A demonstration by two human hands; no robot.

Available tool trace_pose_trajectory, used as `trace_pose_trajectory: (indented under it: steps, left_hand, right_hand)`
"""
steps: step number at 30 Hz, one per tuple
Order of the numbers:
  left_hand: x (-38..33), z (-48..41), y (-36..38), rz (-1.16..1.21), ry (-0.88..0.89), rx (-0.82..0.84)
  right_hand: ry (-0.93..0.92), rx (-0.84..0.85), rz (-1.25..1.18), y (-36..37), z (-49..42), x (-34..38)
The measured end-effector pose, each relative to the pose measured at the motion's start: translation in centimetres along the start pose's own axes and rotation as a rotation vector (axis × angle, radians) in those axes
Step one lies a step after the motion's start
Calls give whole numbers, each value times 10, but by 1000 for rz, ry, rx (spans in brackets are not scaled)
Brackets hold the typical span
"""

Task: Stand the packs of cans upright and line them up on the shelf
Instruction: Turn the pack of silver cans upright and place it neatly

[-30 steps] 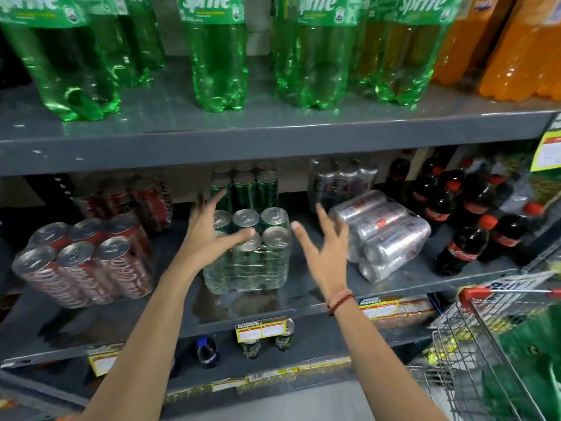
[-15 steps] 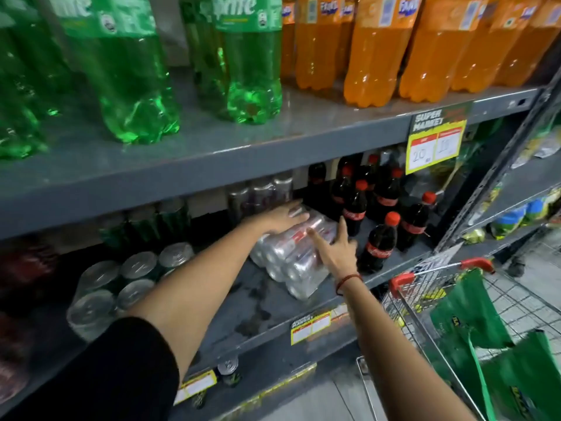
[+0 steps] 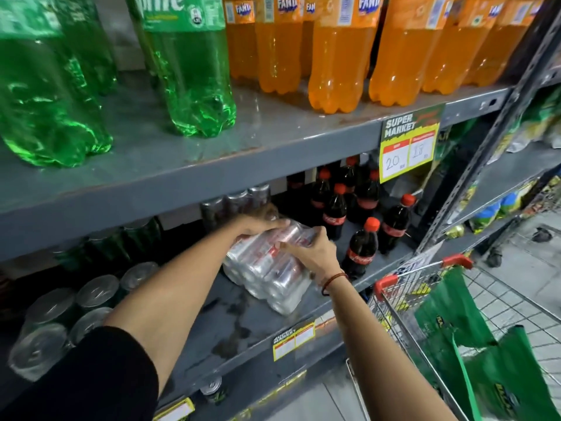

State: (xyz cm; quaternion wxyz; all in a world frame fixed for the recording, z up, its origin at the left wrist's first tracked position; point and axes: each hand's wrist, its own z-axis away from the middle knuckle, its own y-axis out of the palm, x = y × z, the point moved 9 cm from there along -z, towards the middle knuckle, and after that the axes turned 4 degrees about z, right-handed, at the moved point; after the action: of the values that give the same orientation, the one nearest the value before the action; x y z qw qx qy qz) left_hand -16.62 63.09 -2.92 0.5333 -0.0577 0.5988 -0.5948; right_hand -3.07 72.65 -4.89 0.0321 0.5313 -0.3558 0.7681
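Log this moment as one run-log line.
step: stand silver can pack upright | pack: lying on its side on middle shelf | left hand: gripping pack's far end | right hand: gripping near side | done: no

Both hands, L [image 3: 261, 226] & R [image 3: 312, 253], on silver can pack [image 3: 267, 275] lying sideways on grey shelf [image 3: 236, 323].
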Motion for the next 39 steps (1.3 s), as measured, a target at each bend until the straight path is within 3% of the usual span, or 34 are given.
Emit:
trace_pose_trajectory:
  steps: [4,11,15,19,25,27,32,37,39]
  left_hand:
    - [7,19,-16,126,60,-169]
    - [26,118,-27,307,112,-768]
    - [27,169,4,380,214,-888]
    - [34,193,30,390,290,-944]
    - [34,192,28,423,286,-888]
    - [33,194,29,472,263,-860]
    - [25,194,26,700,6,-874]
    - [17,170,48,775,-274,-824]
    - [16,166,54,767,-316,-822]
  right_hand:
    - [-178,-37,62,-5,11,21]
    - [-582,-126,81,-8,52,56]
    - [-727,-112,85,3,78,34]
    - [-800,-142,131,15,91,12]
    - [-807,-135,197,8,93,19]
    - [-801,-117,116,-1,96,22]
    - [-652,-49,-124,-33,68,41]
    - [-463,329,-85,-2,21,48]
    - [-455,375,-97,4,17,38]
